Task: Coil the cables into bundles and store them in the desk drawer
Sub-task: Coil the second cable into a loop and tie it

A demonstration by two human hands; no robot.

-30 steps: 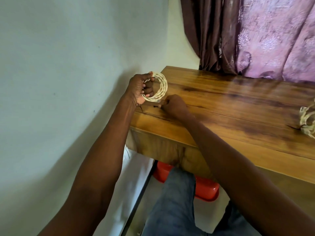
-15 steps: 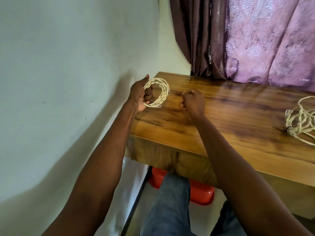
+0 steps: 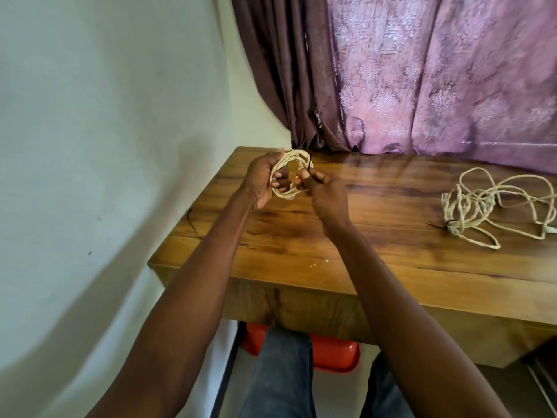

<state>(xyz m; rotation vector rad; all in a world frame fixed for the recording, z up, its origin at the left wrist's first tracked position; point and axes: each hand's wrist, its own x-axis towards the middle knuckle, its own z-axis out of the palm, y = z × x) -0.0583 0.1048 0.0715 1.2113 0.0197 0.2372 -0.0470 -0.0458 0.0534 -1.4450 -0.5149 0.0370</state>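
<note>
My left hand (image 3: 265, 176) grips a small round coil of cream twisted cable (image 3: 286, 159), held above the far left corner of the wooden desk (image 3: 376, 251). My right hand (image 3: 324, 191) is against the coil's right side and pinches a thin black tie (image 3: 309, 168) at the loop. A second cream cable (image 3: 494, 206) lies loose and tangled on the desk at the right, with a small black tie at its near-left part. No drawer is visible.
A pale wall runs close along the desk's left side. Purple and brown curtains (image 3: 422, 70) hang behind the desk. Under it are my legs in jeans and a red plastic tub (image 3: 334, 354).
My right hand rose from the desk top and came back to the coil, now pinching a black tie. The view swung right, showing more of the loose cable.
</note>
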